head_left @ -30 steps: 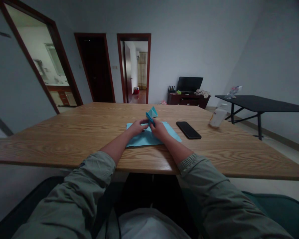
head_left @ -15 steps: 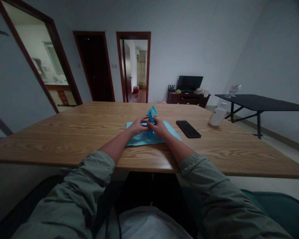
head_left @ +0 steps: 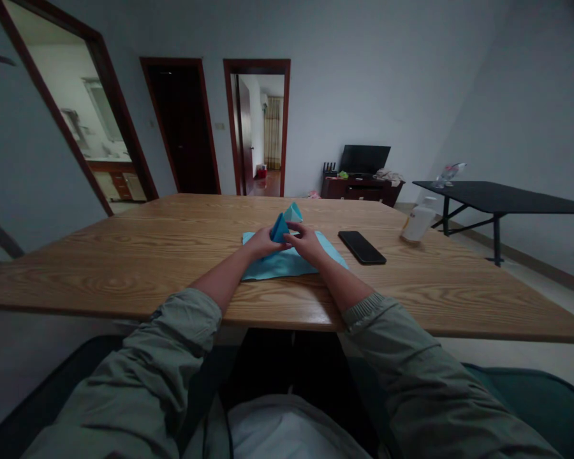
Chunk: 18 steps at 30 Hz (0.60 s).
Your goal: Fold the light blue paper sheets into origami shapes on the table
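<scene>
A folded blue paper piece [head_left: 280, 229] with a pointed top is in my left hand [head_left: 261, 245], whose fingers are closed on its lower left side. My right hand [head_left: 305, 242] is at its right, thumb and fingers curved apart, with fingertips near or touching the paper's lower right edge; contact is hard to tell. Both hands are over a light blue cloth or sheet [head_left: 287, 264] lying flat on the wooden table [head_left: 138, 261]. Just behind the hands stands a second, lighter blue folded piece [head_left: 293, 211].
A black phone [head_left: 362, 247] lies right of the blue sheet. Farther right stands a translucent bottle [head_left: 418, 220]. Beyond the table are a black table [head_left: 502, 196] with a plastic item on it and a low cabinet [head_left: 358, 189] with a screen.
The blue folded piece has turned from edge-on to show a broad triangular face and shifted slightly left. My right fingers have spread from it somewhat.
</scene>
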Each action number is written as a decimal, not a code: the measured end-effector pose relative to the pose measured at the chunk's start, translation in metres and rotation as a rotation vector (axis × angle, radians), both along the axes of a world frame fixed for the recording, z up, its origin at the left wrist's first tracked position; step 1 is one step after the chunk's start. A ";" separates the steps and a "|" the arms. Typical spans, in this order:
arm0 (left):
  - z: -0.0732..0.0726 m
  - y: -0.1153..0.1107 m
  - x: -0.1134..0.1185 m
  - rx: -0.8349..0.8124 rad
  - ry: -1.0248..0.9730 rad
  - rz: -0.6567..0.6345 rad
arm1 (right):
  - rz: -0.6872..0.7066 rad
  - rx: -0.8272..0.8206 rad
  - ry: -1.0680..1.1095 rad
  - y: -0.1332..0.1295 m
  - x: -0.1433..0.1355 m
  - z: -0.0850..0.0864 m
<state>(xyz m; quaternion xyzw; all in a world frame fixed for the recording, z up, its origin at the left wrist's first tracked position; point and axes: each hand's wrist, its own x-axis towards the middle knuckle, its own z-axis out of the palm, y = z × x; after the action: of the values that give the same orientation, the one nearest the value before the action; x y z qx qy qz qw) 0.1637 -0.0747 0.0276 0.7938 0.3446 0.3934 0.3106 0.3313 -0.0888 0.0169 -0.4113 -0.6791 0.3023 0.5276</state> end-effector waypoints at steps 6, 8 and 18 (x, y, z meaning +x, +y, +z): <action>-0.001 0.003 0.000 0.059 -0.037 0.055 | -0.128 0.054 -0.077 -0.001 -0.001 0.002; -0.002 0.004 0.000 0.036 -0.042 0.083 | -0.113 0.014 -0.080 -0.001 -0.001 0.002; -0.007 0.006 -0.002 0.002 -0.046 0.042 | 0.125 -0.189 -0.150 -0.009 -0.001 0.004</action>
<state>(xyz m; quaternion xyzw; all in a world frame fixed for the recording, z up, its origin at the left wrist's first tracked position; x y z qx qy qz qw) 0.1618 -0.0683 0.0206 0.7773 0.3536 0.4184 0.3092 0.3302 -0.0975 0.0209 -0.4373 -0.7096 0.3655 0.4144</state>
